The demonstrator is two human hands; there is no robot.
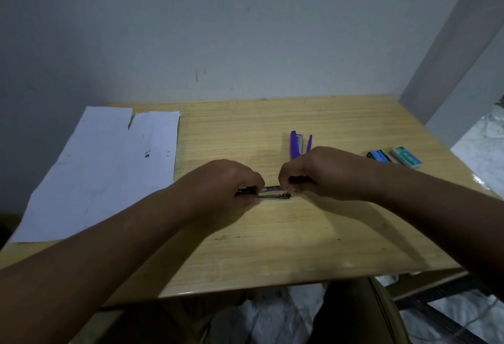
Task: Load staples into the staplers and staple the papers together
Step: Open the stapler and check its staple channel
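Note:
A small dark stapler (272, 192) lies open at the middle of the wooden table (300, 234), its metal staple channel showing between my hands. My left hand (226, 182) grips its left end with curled fingers. My right hand (308, 173) pinches the right end, fingertips down on the metal part. Whether staples sit in the channel is too small to tell. A purple stapler (297, 144) lies open just behind my right hand. White papers (109, 169) lie at the table's left side.
Two staple boxes sit at the right: a blue and black one (379, 156) and a pale green one (405, 156). A grey wall stands right behind the table. The table's front edge runs just below my forearms, with a chair beneath.

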